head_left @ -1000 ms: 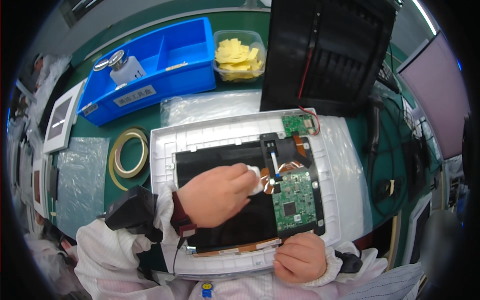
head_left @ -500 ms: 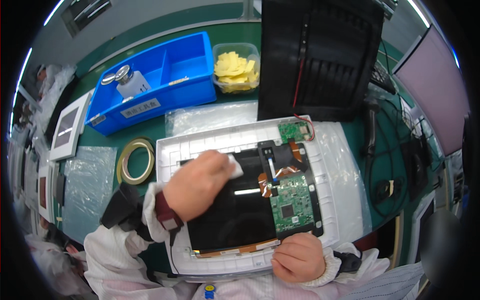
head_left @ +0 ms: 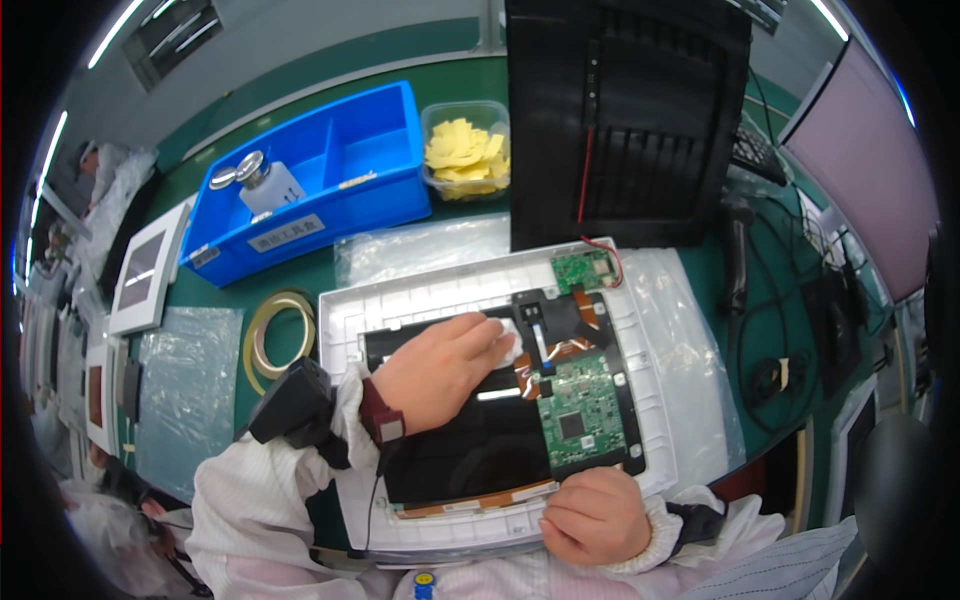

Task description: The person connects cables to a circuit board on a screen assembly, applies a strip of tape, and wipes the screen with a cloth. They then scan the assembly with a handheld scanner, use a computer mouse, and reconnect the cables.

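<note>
A white plastic housing (head_left: pixel 655 420) lies in front of me with a black display panel (head_left: pixel 465 455) inside it. My left hand (head_left: pixel 445 370) is closed on a white wipe (head_left: pixel 510 343), pressed to the panel's dark surface left of a black bracket and brown flex cables (head_left: pixel 568 349). A green circuit board (head_left: pixel 580 415) covers the panel's right part. My right hand (head_left: pixel 597 515) is curled at the housing's near right edge, below the board; what its fingers hold, if anything, is hidden. A smaller green board (head_left: pixel 582 269) sits at the housing's far right corner.
A blue divided bin (head_left: pixel 375 195) holding a white dispenser bottle (head_left: pixel 270 190), and a clear tub of yellow slips (head_left: pixel 466 158), stand behind. A tape roll (head_left: pixel 279 340) lies left. A large black panel (head_left: pixel 625 125) stands behind; a handheld scanner (head_left: pixel 736 255) and cables lie right.
My left hand has moved right with the wipe across the panel, toward the bracket and flex cables. My right hand has stayed at the near edge. The view has shifted slightly.
</note>
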A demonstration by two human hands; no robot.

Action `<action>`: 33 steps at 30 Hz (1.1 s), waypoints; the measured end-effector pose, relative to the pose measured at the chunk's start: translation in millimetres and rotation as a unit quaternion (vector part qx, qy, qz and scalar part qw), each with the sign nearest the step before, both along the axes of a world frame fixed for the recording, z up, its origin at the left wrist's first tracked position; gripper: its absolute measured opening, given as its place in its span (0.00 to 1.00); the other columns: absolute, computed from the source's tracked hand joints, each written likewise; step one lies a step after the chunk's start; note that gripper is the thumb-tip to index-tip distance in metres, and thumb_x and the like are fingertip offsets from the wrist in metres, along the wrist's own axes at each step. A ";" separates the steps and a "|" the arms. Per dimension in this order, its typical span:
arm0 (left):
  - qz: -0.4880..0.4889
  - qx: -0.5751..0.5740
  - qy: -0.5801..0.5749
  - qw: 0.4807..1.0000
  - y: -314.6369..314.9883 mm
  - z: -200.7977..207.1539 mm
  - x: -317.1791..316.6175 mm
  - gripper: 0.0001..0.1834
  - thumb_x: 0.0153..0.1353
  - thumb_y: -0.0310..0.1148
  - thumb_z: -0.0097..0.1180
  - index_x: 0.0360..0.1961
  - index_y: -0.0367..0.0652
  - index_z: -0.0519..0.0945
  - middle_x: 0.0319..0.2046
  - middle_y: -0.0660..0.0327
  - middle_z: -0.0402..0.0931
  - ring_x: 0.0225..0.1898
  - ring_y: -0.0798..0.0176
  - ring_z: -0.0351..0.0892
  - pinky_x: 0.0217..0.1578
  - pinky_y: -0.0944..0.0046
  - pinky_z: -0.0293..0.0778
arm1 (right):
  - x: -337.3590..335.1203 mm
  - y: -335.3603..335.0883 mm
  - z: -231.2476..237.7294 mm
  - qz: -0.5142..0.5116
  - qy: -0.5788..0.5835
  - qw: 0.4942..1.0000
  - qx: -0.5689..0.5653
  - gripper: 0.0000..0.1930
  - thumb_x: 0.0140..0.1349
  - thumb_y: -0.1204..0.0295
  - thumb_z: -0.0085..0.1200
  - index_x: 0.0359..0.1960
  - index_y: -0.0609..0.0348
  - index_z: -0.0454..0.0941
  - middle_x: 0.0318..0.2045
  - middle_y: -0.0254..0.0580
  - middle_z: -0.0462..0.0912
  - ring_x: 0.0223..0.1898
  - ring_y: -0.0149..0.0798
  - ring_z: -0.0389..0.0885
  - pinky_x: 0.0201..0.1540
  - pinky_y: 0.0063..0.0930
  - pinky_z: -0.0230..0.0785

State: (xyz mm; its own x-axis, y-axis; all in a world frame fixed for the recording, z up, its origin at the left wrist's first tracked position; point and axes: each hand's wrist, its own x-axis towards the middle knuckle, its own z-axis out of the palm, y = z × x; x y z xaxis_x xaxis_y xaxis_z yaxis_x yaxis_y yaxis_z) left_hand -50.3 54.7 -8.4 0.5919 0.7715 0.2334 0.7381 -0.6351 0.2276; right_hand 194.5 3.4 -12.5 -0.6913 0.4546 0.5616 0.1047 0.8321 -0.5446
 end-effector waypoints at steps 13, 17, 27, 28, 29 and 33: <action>0.082 0.037 0.019 0.996 -36.9 14.8 -27.5 0.18 0.50 0.22 0.49 0.46 0.32 0.74 0.35 0.55 0.68 0.39 0.55 0.71 0.40 0.64 0.72 | 2.8 -3.1 1.6 0.000 0.002 1.000 -0.002 0.04 0.41 0.77 0.59 0.19 0.61 0.77 0.20 0.38 0.77 0.21 0.39 0.76 0.22 0.28 0.68; 0.155 0.038 0.150 0.976 -58.4 20.1 -52.8 0.09 0.48 0.22 0.49 0.32 0.33 0.76 0.31 0.56 0.67 0.36 0.56 0.69 0.37 0.62 0.70 | 2.5 -2.3 0.1 0.010 0.010 1.000 0.003 0.03 0.41 0.77 0.59 0.19 0.60 0.77 0.20 0.38 0.77 0.21 0.39 0.76 0.22 0.28 0.67; 0.330 0.202 -0.029 0.922 -13.1 73.9 -115.7 0.15 0.49 0.17 0.51 0.40 0.37 0.79 0.36 0.50 0.73 0.38 0.48 0.74 0.39 0.58 0.72 | 2.7 -6.5 -0.4 -0.018 0.012 0.999 0.027 0.06 0.43 0.76 0.59 0.16 0.57 0.73 0.19 0.34 0.74 0.22 0.36 0.73 0.22 0.28 0.64; 0.334 0.249 -0.031 0.908 -4.5 73.4 -125.0 0.14 0.51 0.18 0.51 0.40 0.37 0.79 0.36 0.50 0.73 0.38 0.48 0.74 0.40 0.57 0.72 | 1.3 -6.6 -0.6 -0.016 0.014 0.999 0.029 0.06 0.43 0.76 0.59 0.16 0.58 0.73 0.19 0.34 0.74 0.22 0.36 0.73 0.22 0.28 0.64; 0.339 0.295 -0.033 0.893 2.5 73.4 -132.9 0.13 0.52 0.19 0.51 0.40 0.37 0.79 0.36 0.51 0.73 0.38 0.49 0.74 0.40 0.57 0.72 | -0.6 -6.6 -1.2 -0.011 0.016 0.999 0.029 0.06 0.43 0.76 0.59 0.16 0.58 0.73 0.19 0.34 0.74 0.22 0.36 0.73 0.22 0.28 0.64; 0.349 0.362 0.018 0.864 51.2 57.2 -141.6 0.11 0.54 0.25 0.53 0.39 0.38 0.80 0.35 0.52 0.75 0.40 0.50 0.74 0.41 0.55 0.72 | -0.8 -5.7 -3.5 -0.026 0.018 0.999 0.035 0.06 0.43 0.76 0.59 0.16 0.58 0.73 0.19 0.34 0.74 0.22 0.36 0.73 0.22 0.28 0.64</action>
State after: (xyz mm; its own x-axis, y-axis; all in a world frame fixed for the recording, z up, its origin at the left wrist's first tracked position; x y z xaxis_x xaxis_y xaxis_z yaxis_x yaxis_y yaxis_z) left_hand -191.9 106.0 48.8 0.0580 0.6026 0.7960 0.9972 0.0026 -0.0747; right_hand 193.7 -2.3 -16.1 -0.6468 0.4484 0.6169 0.1313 0.8623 -0.4891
